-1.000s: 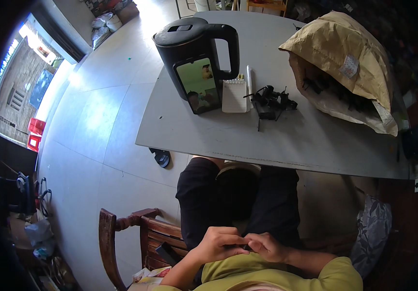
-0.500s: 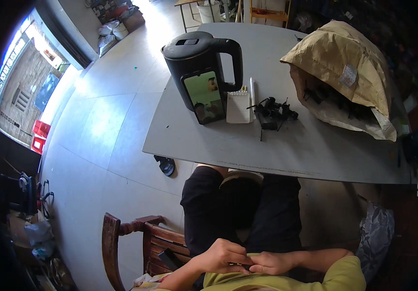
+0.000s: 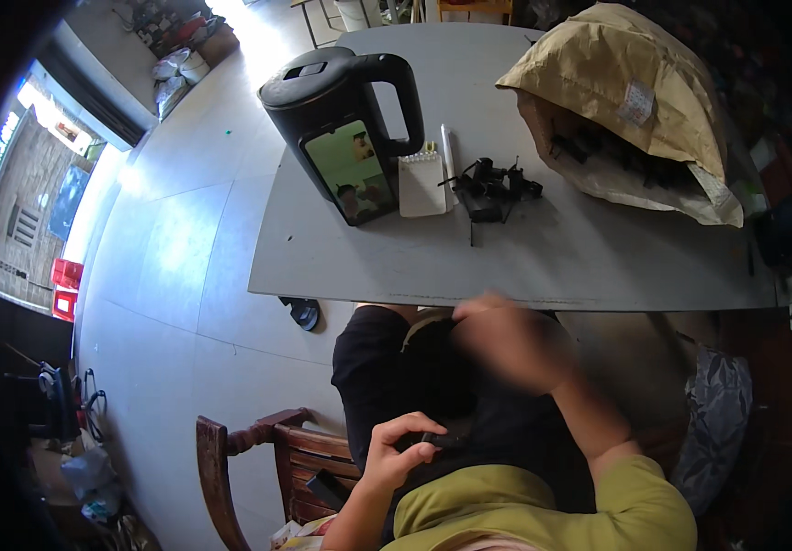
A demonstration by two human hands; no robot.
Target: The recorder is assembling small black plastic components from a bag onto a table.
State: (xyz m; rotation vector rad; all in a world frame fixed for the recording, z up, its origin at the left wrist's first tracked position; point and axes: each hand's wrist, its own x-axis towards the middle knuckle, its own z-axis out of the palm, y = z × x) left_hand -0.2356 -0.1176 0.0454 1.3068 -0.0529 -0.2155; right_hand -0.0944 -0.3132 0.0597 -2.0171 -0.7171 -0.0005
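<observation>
A: What are the hands doing?
B: The left hand (image 3: 394, 456) pinches a small dark piece (image 3: 443, 441) between thumb and fingers, low over the lap. The right hand (image 3: 511, 344) is blurred at the near edge of the surface (image 3: 368, 262); I can't tell whether it grips anything or touches that edge.
A: So the piece is off the surface?
B: Yes, it's on the person's side of the near edge. More black parts (image 3: 497, 188) lie in a tangled heap on the surface, around its middle.
A: And around that heap?
B: A brown paper bag (image 3: 639, 64) sits toward the right edge, its mouth open to the near side, with dark things inside. Left of the heap are a white pen (image 3: 447, 151) and a small notepad (image 3: 423, 188). Nearer the left edge stands a black kettle (image 3: 313, 84), with a phone (image 3: 345, 174) upright against its near side.
</observation>
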